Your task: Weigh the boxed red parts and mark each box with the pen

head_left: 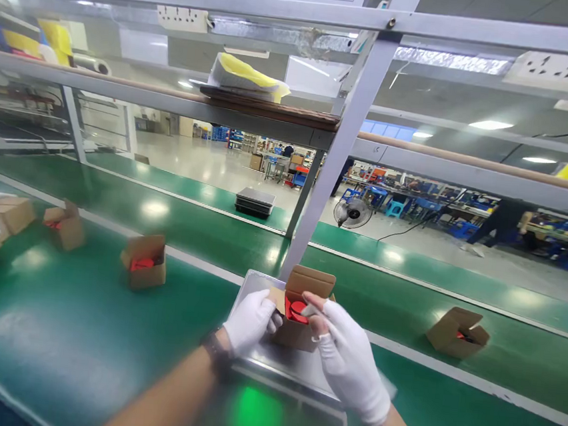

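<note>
The one view, from the head, looks from above the near side of the box (293, 338), facing forward and down over it. It is near the box: the left hand (250, 324) and right hand (350, 360) reach there from the camera's own side. The view is wide, taking in belt (185, 344) on both sides of the box and floor (199, 158) far beyond it, and the post (331, 171) behind the box slants across it

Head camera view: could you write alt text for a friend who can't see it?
A person's white-gloved left hand and right hand are at an open cardboard box with red contents, on a metal-looking plate at a green work surface. More open boxes stand to either side.
</note>
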